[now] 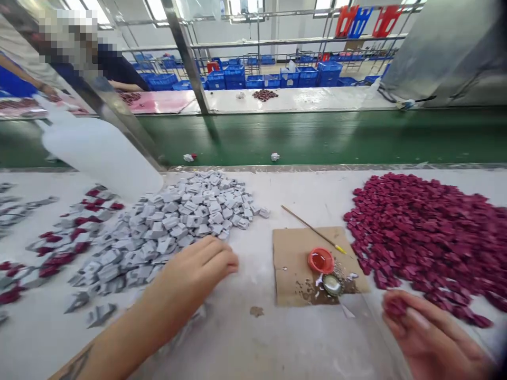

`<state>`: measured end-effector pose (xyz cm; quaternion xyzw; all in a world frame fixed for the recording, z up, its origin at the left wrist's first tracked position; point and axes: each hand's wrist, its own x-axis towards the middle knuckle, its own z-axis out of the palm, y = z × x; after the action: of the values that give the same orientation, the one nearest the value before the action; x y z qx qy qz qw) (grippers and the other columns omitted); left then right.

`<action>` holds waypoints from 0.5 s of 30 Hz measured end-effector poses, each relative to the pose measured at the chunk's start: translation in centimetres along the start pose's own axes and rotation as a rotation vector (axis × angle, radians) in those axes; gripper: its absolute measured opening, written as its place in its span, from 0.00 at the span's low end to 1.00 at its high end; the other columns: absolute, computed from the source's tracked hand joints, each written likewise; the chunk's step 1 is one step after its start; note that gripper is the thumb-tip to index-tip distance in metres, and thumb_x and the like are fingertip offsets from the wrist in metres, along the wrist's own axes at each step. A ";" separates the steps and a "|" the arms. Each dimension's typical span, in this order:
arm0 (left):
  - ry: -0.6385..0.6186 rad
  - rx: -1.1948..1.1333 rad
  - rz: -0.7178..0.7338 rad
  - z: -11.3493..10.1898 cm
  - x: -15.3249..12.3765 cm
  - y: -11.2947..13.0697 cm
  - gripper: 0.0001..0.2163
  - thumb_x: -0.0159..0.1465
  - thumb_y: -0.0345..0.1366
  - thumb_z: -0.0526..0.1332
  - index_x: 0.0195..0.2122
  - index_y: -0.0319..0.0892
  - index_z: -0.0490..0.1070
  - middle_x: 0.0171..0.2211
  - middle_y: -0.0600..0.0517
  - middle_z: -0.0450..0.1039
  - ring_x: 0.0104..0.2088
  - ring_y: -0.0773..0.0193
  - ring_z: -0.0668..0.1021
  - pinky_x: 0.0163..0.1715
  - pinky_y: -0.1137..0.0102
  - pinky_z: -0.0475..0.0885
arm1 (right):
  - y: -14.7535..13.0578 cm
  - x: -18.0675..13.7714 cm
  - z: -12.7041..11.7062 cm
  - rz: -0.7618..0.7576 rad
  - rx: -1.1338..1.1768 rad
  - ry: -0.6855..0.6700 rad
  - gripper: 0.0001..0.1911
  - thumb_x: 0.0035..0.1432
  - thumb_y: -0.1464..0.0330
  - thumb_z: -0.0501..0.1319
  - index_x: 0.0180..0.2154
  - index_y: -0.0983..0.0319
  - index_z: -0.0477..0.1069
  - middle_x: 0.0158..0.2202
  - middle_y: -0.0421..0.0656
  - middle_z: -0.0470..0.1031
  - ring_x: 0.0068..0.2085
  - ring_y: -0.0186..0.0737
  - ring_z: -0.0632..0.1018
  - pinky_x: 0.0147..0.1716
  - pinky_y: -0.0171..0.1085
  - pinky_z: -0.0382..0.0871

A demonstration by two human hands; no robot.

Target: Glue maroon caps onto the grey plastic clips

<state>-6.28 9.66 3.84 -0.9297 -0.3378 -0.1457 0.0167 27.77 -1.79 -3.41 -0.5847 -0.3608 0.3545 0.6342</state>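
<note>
Right hand [431, 338]: nearest, at the lower right edge, fingers curled around one red piece [396, 306]; blurred.
Left hand [198, 274]: palm down, fingers loosely bent, tips at the near edge of the grey pile [174, 227]; whether it grips anything I cannot tell.
Cardboard [291, 264]: one sheet between the hands, bearing one red cap [320, 260] and one metal cap [331, 284], just beside each other.
Stick [312, 229]: one, thin, lying across the cardboard's far corner.
Red pile [428, 237]: one heap, too many to count, right.
Bottle [99, 153]: one, white, tilted, far left.
Belt [317, 137]: green, two scraps on it.
Bins [253, 79]: blue, farthest.
</note>
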 end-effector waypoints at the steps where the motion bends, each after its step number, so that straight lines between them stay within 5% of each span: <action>1: 0.024 -0.012 -0.019 0.0 -0.3 0.2 0.10 0.71 0.26 0.51 0.38 0.41 0.70 0.36 0.49 0.75 0.36 0.58 0.75 0.34 0.67 0.68 | -1.1 0.0 0.8 0.037 0.026 0.015 0.10 0.50 0.60 0.73 0.36 0.53 0.82 0.32 0.44 0.81 0.30 0.41 0.82 0.29 0.32 0.80; 5: -0.040 0.050 -0.012 1.0 -1.6 0.4 0.13 0.69 0.27 0.51 0.46 0.45 0.74 0.44 0.47 0.77 0.42 0.53 0.78 0.36 0.65 0.70 | -3.9 0.0 3.6 0.076 -0.004 0.033 0.13 0.45 0.55 0.75 0.32 0.55 0.83 0.32 0.44 0.82 0.25 0.34 0.79 0.29 0.27 0.78; 10: -0.106 -0.058 -0.098 2.1 -1.9 -0.2 0.26 0.54 0.15 0.48 0.42 0.48 0.76 0.43 0.50 0.78 0.41 0.54 0.79 0.35 0.65 0.71 | -3.8 -0.6 3.3 -0.020 -0.102 -0.029 0.09 0.53 0.59 0.72 0.37 0.51 0.82 0.33 0.40 0.82 0.28 0.32 0.81 0.30 0.24 0.77; 15: 0.007 -0.572 -0.258 0.7 -2.3 1.2 0.15 0.68 0.32 0.54 0.48 0.57 0.75 0.48 0.57 0.78 0.46 0.60 0.80 0.42 0.75 0.74 | -4.0 -0.2 3.2 -0.479 -0.560 -0.122 0.08 0.61 0.71 0.64 0.40 0.53 0.79 0.40 0.36 0.80 0.41 0.30 0.81 0.43 0.22 0.75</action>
<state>-7.01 7.34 2.55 -0.8457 -0.3982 -0.2390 -0.2627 24.99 -0.71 0.78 -0.6124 -0.6074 0.1181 0.4921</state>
